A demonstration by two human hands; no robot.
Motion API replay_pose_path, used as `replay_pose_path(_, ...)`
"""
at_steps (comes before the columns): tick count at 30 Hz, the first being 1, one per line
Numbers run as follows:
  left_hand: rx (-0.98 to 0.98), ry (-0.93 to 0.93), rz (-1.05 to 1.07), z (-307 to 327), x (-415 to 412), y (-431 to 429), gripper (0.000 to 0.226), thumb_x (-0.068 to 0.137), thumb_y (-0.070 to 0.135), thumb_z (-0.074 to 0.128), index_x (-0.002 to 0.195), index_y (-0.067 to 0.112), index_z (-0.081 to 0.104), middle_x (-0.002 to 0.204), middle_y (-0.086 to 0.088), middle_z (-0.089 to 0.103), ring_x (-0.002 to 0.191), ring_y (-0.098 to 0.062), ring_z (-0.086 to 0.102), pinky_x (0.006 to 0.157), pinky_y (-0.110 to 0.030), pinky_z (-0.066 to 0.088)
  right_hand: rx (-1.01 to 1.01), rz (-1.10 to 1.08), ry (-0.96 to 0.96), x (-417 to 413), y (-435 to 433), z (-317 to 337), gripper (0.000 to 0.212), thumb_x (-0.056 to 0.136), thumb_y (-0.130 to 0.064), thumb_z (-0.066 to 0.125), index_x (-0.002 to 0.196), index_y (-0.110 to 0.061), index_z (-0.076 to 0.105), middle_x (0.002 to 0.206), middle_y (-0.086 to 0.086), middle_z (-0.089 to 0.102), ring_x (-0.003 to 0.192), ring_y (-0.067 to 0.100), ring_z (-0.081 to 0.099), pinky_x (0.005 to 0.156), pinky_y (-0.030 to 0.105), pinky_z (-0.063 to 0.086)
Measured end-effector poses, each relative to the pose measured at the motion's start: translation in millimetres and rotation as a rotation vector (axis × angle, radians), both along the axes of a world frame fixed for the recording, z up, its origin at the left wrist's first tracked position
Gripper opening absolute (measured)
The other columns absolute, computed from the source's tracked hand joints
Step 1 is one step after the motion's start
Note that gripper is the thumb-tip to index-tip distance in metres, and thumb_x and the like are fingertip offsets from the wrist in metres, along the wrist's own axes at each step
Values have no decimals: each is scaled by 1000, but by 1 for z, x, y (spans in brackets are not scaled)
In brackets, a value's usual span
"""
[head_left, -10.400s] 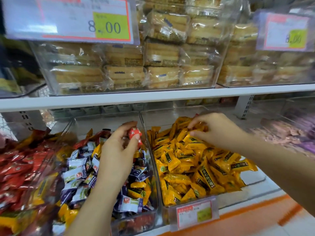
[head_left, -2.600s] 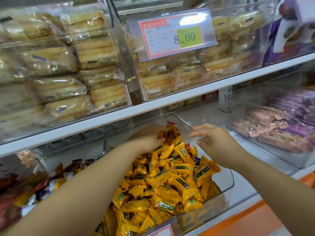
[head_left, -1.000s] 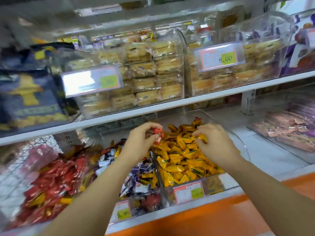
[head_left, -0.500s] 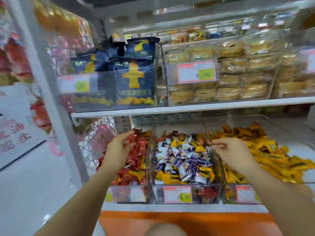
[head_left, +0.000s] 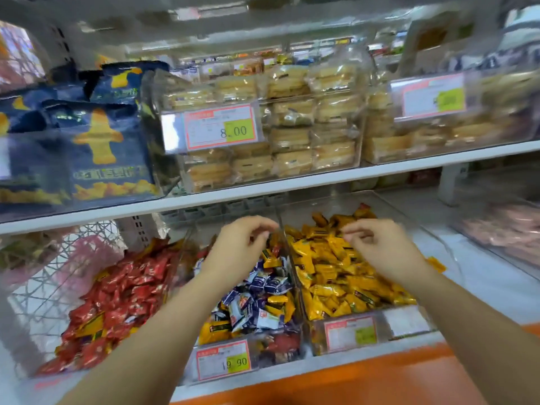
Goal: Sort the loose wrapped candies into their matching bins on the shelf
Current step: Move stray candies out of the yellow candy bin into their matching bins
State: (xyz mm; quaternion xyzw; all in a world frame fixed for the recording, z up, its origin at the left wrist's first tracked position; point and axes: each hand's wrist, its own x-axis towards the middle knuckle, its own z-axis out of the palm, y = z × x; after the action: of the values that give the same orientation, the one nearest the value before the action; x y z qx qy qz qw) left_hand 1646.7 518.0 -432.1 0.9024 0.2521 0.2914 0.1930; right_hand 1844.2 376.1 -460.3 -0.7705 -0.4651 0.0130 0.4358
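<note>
A: Hands rn?

B: L hand (head_left: pixel 242 249) hangs over the back of the mixed bin (head_left: pixel 271 356), fingers curled in, thumb near the fingertips. Too blurred to tell if it's pinching a candy. R hand (head_left: pixel 380 249) is over the yellow candies (head_left: pixel 336 276), thumb & forefinger almost meeting. Can't tell there either.

A: Where's the stuff to sort?

B: Under the L hand & nearer the wrist: blue-white candies (head_left: pixel 263 285) w/ yellow strays (head_left: pixel 217 330) and red strays (head_left: pixel 280 343) at the front. The red candies (head_left: pixel 122 302) are piled further out to that hand's L.

A: Risks?

B: The clear divider (head_left: pixel 285 244) stands right btwn the hands, so a candy let go over it could prob slide down the wrong side. Wrappers look slick & small, and a weak pinch would drop one back into the heap. The yellow pile sits high and digging may push pieces over the wall. One yellow piece (head_left: pixel 436 264) seems to lie past the wall already, R of the R hand.

A: Surroundings?

B: White shelf (head_left: pixel 482 287) under the bins, upper shelf (head_left: pixel 292 182) above both hands w/ biscuit packs (head_left: pixel 292 141) & a price tag (head_left: pixel 223 128). Blue bags (head_left: pixel 102 147) up-L, pink packs (head_left: pixel 508 232) far R, orange strip (head_left: pixel 350 375) below the wrists.
</note>
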Motion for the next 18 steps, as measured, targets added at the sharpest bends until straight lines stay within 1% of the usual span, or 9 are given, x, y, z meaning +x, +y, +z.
replay_pose_path(3, 9, 46, -98, -1, 53, -17, 24, 96, 14, 51, 111, 28, 65, 100, 16, 61, 82, 10, 53, 67, 5, 34, 81, -174, -24, 37, -28, -2, 16, 87, -12, 61, 90, -25, 70, 79, -6, 66, 74, 10, 62, 67, 21, 44)
replay_pose_path(5, 29, 77, -121, -1, 80, -19, 24, 97, 17, 50, 115, 27, 64, 107, 11, 64, 84, 11, 50, 69, 2, 34, 92, -279, -81, 55, -43, -5, 18, 89, -10, 58, 98, -20, 71, 86, 0, 67, 72, 18, 59, 66, 26, 39)
replay_pose_path(7, 31, 168, -111, -4, 116, -22, 27, 98, 23, 48, 122, 24, 61, 118, 5, 63, 97, 1, 51, 76, -9, 35, 76, -337, -72, 75, -57, -12, 22, 91, -10, 56, 108, -14, 70, 100, 3, 65, 75, 22, 56, 68, 30, 41)
replay_pose_path(9, 13, 301, -51, -8, 153, -19, 33, 100, 31, 43, 128, 21, 56, 127, -4, 59, 111, -15, 54, 82, -21, 37, 81, -327, 1, 92, -65, -23, 22, 91, -13, 59, 111, -9, 68, 104, 5, 65, 79, 20, 60, 73, 28, 42)
replay_pose_path(11, -72, 346, -61, -12, 188, -15, 36, 100, 31, 42, 131, 19, 53, 136, -7, 53, 123, -25, 49, 96, -26, 38, 125, -262, 123, 103, -68, -31, 23, 90, -16, 61, 109, -7, 69, 98, 2, 65, 82, 13, 62, 75, 23, 41)
replay_pose_path(13, -66, 317, -91, -17, 219, -10, 33, 100, 31, 43, 128, 19, 56, 136, -8, 53, 125, -28, 49, 107, -35, 36, 167, -193, 211, 110, -68, -38, 21, 90, -20, 62, 105, -10, 71, 96, 0, 68, 92, 14, 65, 79, 25, 46)
replay_pose_path(15, -44, 316, -68, -24, 243, -4, 30, 99, 33, 43, 124, 23, 57, 132, -8, 55, 122, -30, 51, 106, -45, 37, 196, -161, 263, 115, -68, -42, 16, 90, -22, 62, 99, -15, 73, 93, -3, 70, 91, 13, 66, 82, 27, 50)
replay_pose_path(16, -51, 318, -53, -27, 252, -3, 29, 99, 31, 43, 125, 23, 56, 132, -8, 54, 122, -30, 50, 106, -45, 37, 215, -147, 281, 117, -68, -43, 13, 90, -22, 62, 95, -19, 73, 90, -6, 70, 90, 11, 66, 81, 25, 51)
replay_pose_path(18, -33, 327, -36, -35, 268, -2, 32, 99, 23, 44, 129, 21, 53, 133, -8, 53, 122, -28, 49, 104, -36, 38, 248, -110, 315, 120, -68, -46, 11, 89, -22, 62, 85, -27, 70, 86, -13, 69, 87, 8, 66, 76, 18, 50)
